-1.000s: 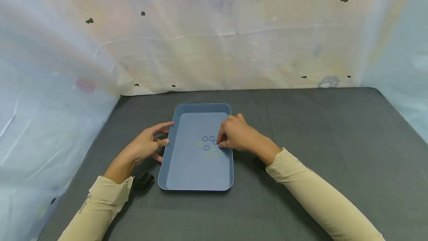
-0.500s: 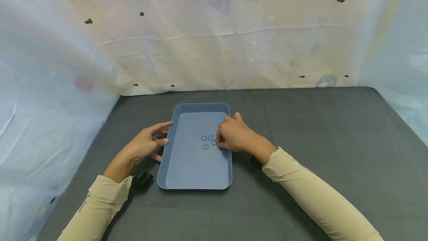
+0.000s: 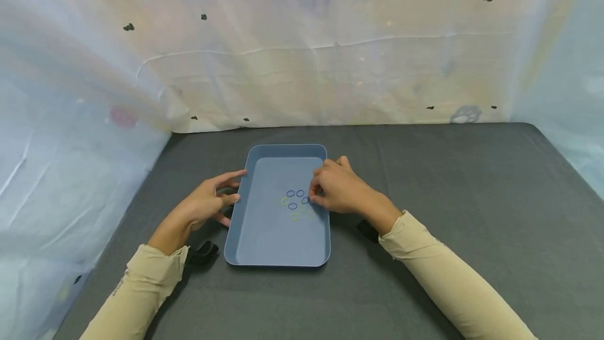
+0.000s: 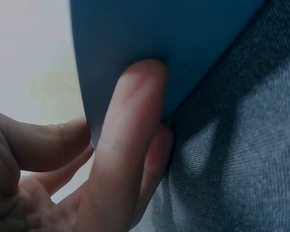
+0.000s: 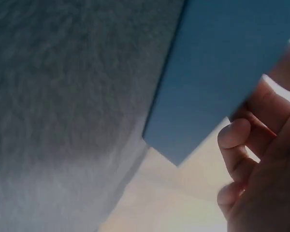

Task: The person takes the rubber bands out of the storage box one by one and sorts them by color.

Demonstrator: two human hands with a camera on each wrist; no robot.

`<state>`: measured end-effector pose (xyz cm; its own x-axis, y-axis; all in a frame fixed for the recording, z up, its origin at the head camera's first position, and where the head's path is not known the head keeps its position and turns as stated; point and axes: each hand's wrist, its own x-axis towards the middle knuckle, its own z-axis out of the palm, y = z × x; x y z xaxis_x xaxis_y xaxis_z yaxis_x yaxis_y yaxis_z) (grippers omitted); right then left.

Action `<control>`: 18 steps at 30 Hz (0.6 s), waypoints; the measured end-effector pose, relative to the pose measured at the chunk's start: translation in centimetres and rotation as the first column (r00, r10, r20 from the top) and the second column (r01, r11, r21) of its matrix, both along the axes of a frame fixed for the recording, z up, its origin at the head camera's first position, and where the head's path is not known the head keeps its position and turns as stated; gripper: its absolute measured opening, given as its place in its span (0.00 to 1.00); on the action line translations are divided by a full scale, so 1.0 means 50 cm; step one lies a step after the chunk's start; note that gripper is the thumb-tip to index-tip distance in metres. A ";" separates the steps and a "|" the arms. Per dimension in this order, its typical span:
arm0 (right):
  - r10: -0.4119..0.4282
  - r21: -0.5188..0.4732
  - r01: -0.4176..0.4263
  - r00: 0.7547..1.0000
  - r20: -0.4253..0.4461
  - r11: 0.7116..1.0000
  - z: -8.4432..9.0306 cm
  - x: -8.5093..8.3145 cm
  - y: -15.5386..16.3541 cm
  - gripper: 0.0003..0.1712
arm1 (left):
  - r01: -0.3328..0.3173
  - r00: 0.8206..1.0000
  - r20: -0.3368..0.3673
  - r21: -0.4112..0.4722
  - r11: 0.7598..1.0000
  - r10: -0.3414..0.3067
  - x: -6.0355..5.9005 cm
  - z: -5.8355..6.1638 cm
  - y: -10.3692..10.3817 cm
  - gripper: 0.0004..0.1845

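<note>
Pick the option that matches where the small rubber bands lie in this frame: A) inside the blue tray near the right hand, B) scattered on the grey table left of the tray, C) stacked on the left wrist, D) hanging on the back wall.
A: the rubber bands, blue and yellowish, lie on the floor of the blue tray, beside the fingertips of the right hand.

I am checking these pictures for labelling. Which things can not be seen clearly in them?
- Head view: whether the right hand pinches a band; its own curled fingers cover the spot.
- Head view: the exact count of the small bands in the blue tray; some are faint or behind that hand.
- Both wrist views: the tray's inside; only its outer wall shows.
- Left wrist view: the left hand is cut off by the edge.
</note>
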<state>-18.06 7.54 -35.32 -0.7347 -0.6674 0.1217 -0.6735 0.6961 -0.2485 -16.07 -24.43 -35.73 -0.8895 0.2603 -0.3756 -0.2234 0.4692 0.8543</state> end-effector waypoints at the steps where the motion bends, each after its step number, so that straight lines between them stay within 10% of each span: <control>1: -0.005 -0.017 0.005 1.000 -0.002 1.000 0.003 0.003 0.004 0.04 | 0.001 1.000 0.000 -0.001 1.000 -0.001 0.000 0.001 0.000 0.35; 18: -0.062 -0.048 0.060 0.997 -0.050 0.997 0.037 0.042 0.040 0.04 | -0.002 1.000 -0.001 0.020 1.000 0.002 0.006 -0.004 0.001 0.35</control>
